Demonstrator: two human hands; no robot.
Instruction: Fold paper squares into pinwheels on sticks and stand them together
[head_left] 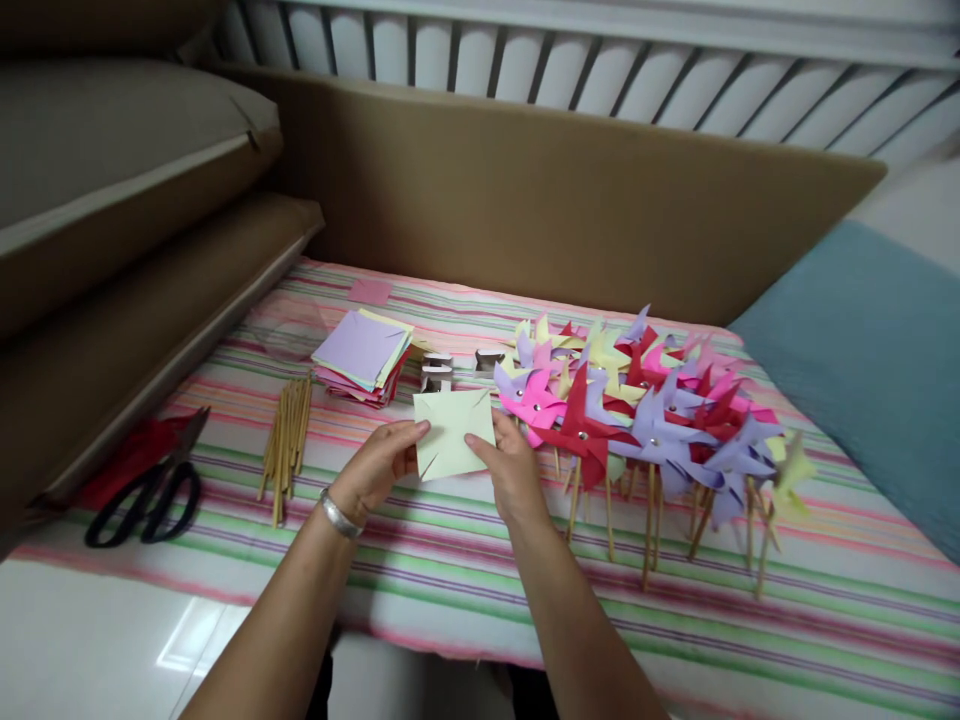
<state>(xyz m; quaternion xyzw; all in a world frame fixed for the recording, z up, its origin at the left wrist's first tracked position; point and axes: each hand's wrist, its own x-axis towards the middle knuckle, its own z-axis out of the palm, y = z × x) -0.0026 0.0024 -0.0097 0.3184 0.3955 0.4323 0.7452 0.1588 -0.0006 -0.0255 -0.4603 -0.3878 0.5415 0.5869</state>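
Observation:
A pale green paper square (453, 436) with slits cut in from its corners is held flat above the striped cloth. My left hand (384, 458) pinches its left edge, thumb on top. On the opposite edge, my right hand (511, 458) grips it the same way, the thumb lying over the paper. Behind it sits a stack of coloured paper squares (360, 348), a lilac one uppermost. Two small boxes, one left (436, 372) and one right (489, 360), stand just beyond the held square; their contents are hard to make out.
Many finished paper pinwheels (585, 436) on sticks lie heaped at the right. Thin wooden sticks (285, 440) and black-handled scissors (154, 495) lie to the left. A pink paper piece (370, 291) is at the back. Brown cushions (142, 260) and a tan board (525, 200) border the cloth.

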